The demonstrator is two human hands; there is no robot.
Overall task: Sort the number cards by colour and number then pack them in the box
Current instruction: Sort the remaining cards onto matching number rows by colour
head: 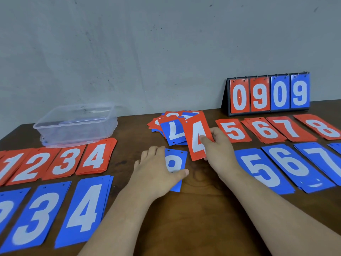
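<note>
Head view: sorting is well along, judging by the rows of stacks at both sides; an unsorted heap (172,126) remains at centre far.
Right hand: the right hand (219,150) pinches a red 4 card (197,139) between thumb and fingers, tilted above the bench (199,209), just near of the heap.
Left hand: the left hand (156,167) lies on a blue card (176,162) with the thumb across its face; I cannot tell whether the fingers curl under its edge, or which numeral it shows.
Step in hand: likely placing the red 4 on the red 4 stack (96,157), at the left.
Doing it well: carry the card clear of the left arm and lay it square on its stack, numeral upright like the rest.
Card look: thin, flat, glossy rectangles with white numerals and two punched holes at the top; probably slippery when stacked.
Box: the clear box (75,122) stands far left; what is in it is not clear.
</note>
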